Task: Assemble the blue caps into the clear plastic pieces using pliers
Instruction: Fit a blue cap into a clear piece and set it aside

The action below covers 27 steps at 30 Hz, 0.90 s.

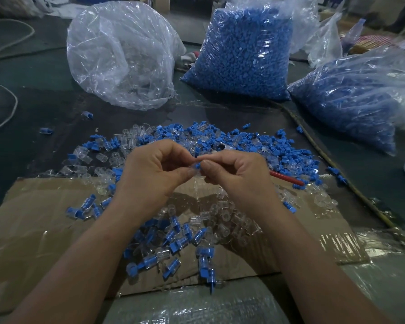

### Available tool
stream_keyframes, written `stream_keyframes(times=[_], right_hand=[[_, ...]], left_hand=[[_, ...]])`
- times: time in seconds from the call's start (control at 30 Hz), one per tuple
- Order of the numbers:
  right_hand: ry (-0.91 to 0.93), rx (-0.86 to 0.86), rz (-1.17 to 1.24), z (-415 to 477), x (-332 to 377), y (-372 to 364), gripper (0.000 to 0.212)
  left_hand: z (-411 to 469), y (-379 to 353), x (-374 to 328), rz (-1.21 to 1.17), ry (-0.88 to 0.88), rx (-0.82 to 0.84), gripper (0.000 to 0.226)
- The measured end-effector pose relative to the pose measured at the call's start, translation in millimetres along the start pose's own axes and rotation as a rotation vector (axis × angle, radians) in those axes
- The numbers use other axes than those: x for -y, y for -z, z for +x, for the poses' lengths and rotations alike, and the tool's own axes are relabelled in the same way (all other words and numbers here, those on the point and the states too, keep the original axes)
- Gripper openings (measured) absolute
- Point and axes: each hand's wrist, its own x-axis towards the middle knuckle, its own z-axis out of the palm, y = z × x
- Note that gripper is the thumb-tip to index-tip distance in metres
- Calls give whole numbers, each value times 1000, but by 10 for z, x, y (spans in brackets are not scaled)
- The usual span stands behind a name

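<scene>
Head view, centre: left hand (pixel 154 169) pinches a clear piece (pixel 193 165); right hand (pixel 234 171) pinches the blue cap (pixel 197 165) against it. Pliers handle (pixel 288 178) shows at its 4 o'clock. Risk: the cap goes in crooked under finger pressure, or slips into the loose pile (pixel 197 136) at 12 o'clock.

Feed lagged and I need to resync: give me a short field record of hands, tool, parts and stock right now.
Hands: left hand and right hand both pinch one blue cap at the fingertips, above the mixed pile.
Pliers: only a red handle shows, behind the right hand; held or lying, cannot tell.
Loose parts: mixed pile of caps and clear pieces.
Assembled: capped pieces on the cardboard, near side.
Stock: clear bag, upright blue-cap bag, slumped blue-cap bag.
</scene>
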Motion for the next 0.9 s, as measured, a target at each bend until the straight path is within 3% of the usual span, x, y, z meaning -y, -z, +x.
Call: stream_keyframes(times=[0.3,0.47,0.6,0.9], right_hand=[[-86,19,229,4,-6,25,16],[-164,106,310,15,-42,40,30],[-128,177,341,4,-2,53,21],[-92,112,338,-2,11,7,21]], left_hand=[[4,33,-15,-108,-12,27,21],[5,42,-32,-152,21,40,22],[4,43,-41,-124,34,66,26],[8,77,-89,-184,90,64,23]])
